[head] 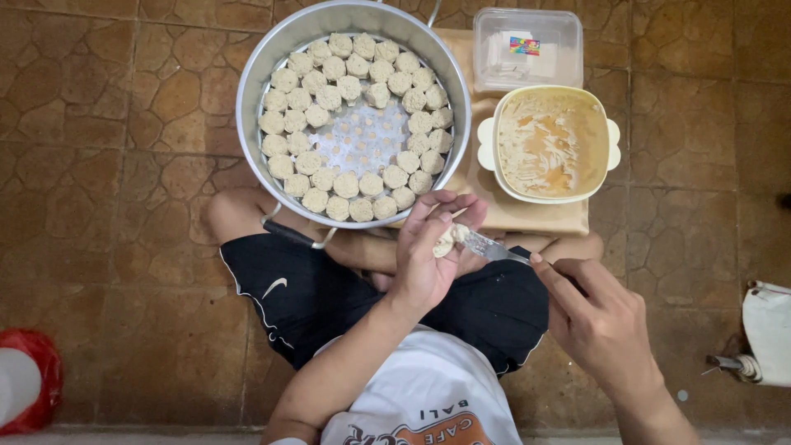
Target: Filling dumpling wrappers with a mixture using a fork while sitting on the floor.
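Left hand (428,251) cupped round soft, sticky dumpling (445,241); support from below. Right hand (597,317), at 4 o'clock, pinches fork (490,245) handle. Steamer pot (247,124) at 12.

Single view, taken from a head-worn camera aimed straight down. The seated person's lap and crossed legs are seen close below; the tiled floor (99,165) fills the frame, with the steamer pot (247,99) at the top edge, within arm's reach.

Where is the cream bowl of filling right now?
In the head view, the cream bowl sits on the floor at upper right, beside the steamer pot and just below a clear plastic container.
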